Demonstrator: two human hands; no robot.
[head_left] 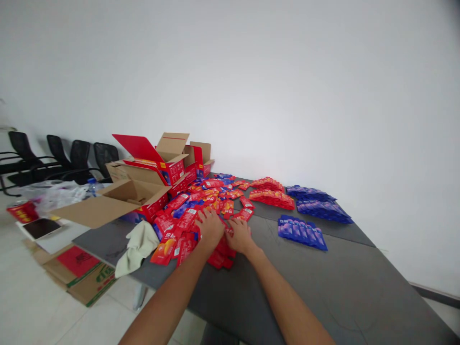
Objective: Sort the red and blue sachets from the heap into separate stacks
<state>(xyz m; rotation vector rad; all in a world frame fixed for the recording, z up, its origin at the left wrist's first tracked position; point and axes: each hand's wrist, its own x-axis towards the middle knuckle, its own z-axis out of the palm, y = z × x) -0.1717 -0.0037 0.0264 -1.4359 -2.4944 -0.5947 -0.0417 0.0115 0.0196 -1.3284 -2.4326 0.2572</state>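
Observation:
A loose pile of red and blue packets (pixel 187 218) covers the left part of the grey table (pixel 345 282). My left hand (pixel 210 227) rests on the pile's right side, closed over red packets. Just right of it, my right hand (pixel 240 235) has its fingers bent at the edge of red packets; what the fingertips hold is too small to make out. Red packets lie below and between the hands. To the right, a row of blue packets (pixel 302 232) lies fanned out. Overlapping red packets (pixel 271 199) and blue packets (pixel 323 211) form stacks farther back.
Open red cartons (pixel 153 208) stand at the table's left rear. A pale cloth (pixel 136 247) hangs over the left edge. Beyond it are a tablet (pixel 41 228), plastic bags (pixel 59 194), a cardboard box (pixel 82 275) on the floor, and black chairs (pixel 79 155). A white wall rises behind.

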